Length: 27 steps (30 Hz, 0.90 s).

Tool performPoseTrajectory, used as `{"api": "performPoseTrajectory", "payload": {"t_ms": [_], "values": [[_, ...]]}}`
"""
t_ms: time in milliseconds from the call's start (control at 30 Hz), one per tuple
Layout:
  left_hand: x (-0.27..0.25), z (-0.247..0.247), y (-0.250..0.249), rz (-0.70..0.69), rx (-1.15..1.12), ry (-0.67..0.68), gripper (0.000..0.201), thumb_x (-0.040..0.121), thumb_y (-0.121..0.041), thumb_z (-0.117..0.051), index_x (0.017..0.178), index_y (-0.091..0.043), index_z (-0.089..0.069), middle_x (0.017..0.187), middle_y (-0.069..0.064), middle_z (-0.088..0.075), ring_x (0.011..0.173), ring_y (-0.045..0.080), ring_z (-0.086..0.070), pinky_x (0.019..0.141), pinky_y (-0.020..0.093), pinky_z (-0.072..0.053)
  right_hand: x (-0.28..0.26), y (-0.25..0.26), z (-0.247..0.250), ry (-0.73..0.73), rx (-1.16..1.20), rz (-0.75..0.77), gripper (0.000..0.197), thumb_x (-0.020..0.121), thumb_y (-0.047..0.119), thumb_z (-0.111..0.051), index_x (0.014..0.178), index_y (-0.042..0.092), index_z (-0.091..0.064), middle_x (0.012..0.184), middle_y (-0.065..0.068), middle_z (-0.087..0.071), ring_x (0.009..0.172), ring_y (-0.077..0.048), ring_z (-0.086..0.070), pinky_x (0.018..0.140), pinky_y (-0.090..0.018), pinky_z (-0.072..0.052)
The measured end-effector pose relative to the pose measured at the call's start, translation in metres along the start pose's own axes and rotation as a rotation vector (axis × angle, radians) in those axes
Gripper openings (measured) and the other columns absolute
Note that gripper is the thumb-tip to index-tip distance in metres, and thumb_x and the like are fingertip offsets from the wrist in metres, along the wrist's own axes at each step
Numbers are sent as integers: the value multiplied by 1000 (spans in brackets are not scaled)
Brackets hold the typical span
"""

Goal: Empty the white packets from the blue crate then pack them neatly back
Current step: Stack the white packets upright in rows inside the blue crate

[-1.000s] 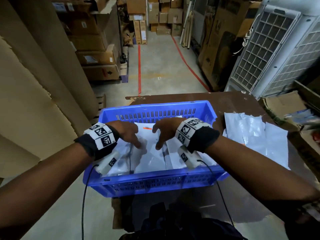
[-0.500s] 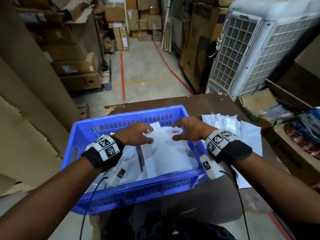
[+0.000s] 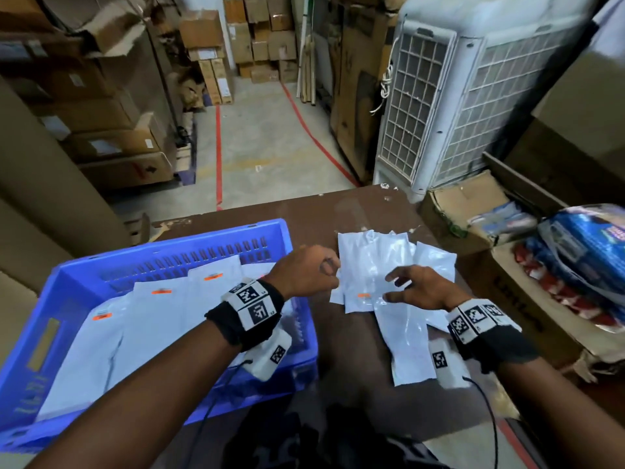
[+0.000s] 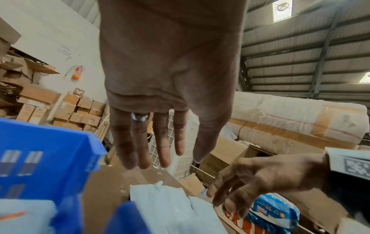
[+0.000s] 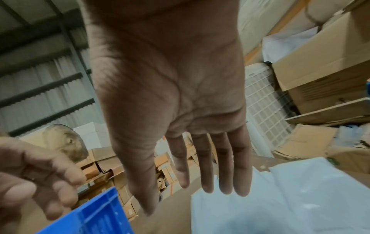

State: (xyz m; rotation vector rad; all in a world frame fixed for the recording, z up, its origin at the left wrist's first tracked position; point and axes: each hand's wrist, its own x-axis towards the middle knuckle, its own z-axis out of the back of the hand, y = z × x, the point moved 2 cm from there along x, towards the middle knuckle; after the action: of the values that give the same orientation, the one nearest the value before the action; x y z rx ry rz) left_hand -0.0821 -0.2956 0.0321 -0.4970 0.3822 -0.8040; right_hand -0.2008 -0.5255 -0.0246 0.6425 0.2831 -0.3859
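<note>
While no label reads clearly, I see orange tags on crate (image 3: 77, 272) packets (image 3: 159, 319), and wrist views show both hands, left (image 4: 170, 82) and right (image 5: 170, 88), spread, empty.

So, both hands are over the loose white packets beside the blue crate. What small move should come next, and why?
Probably lower the right hand onto the loose white packets on the table and gather some. Both it and the left hand are open above that pile, holding nothing, while the blue crate already holds flat rows of packets.
</note>
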Motion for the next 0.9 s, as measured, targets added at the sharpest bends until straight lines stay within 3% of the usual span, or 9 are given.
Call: {"api": "performPoseTrajectory", "payload": {"t_ms": [167, 333, 467, 567, 633, 767, 833, 900], "values": [[36, -40, -39, 8, 1, 71, 29, 81, -25, -73, 109, -19, -69, 96, -3, -70, 84, 10, -59, 76, 21, -46, 6, -61, -11, 77, 10, -58, 45, 80, 41, -79, 119, 24, -64, 118, -3, -61, 103, -15, -59, 93, -29, -49], [67, -78, -53, 106, -13, 135, 30, 79, -29, -73, 108, -22, -68, 97, -5, -70, 90, 14, -64, 83, 28, -52, 14, -98, -31, 33, 3, -107, 48, 79, 41, -79, 120, 23, -61, 133, -3, -54, 118, -19, -52, 96, -25, -38], [85, -115, -53, 227, -33, 172, 29, 77, -30, -75, 104, -21, -69, 103, 3, -71, 93, 19, -66, 83, 28, -53, 16, -108, -50, 30, -5, -144, 73, 72, 50, -82, 131, 23, -49, 136, -8, -48, 123, -25, -50, 102, -32, -39], [94, -143, -42, 344, -39, 191, 36, 65, -42, -71, 99, -31, -66, 107, 0, -71, 91, 17, -67, 87, 30, -55, 18, -105, -64, 59, 10, -168, 96, 68, 59, -81, 144, 23, -34, 140, -11, -38, 128, -31, -47, 107, -39, -41], [95, -161, -37, 408, -76, 188, 45, 65, -42, -71, 108, -31, -63, 114, 1, -65, 98, 19, -64, 91, 35, -53, 20, -103, -72, 44, -17, -180, 111, 65, 66, -79, 150, 22, -23, 144, -12, -33, 133, -34, -41, 109, -43, -40], [92, -194, -34, 489, -146, 171, 79, 73, -36, -74, 141, -23, -36, 134, 10, -45, 119, 29, -53, 99, 38, -48, 23, -102, -84, 38, -49, -185, 126, 58, 67, -82, 152, 21, -12, 144, -13, -24, 132, -38, -40, 106, -49, -42], [91, -207, -35, 544, -202, 145, 91, 75, -33, -74, 147, -24, -19, 135, 11, -33, 125, 33, -47, 101, 39, -46, 22, -103, -89, 42, 2, -177, 129, 53, 63, -85, 150, 24, -10, 141, -12, -20, 125, -39, -49, 101, -51, -46], [89, -214, -35, 591, -249, 93, 97, 77, -33, -73, 149, -26, -8, 136, 11, -28, 127, 35, -44, 101, 41, -46, 22, -105, -91, 37, 49, -155, 125, 57, 55, -87, 150, 24, -10, 138, -11, -20, 117, -38, -56, 97, -46, -50]]}}
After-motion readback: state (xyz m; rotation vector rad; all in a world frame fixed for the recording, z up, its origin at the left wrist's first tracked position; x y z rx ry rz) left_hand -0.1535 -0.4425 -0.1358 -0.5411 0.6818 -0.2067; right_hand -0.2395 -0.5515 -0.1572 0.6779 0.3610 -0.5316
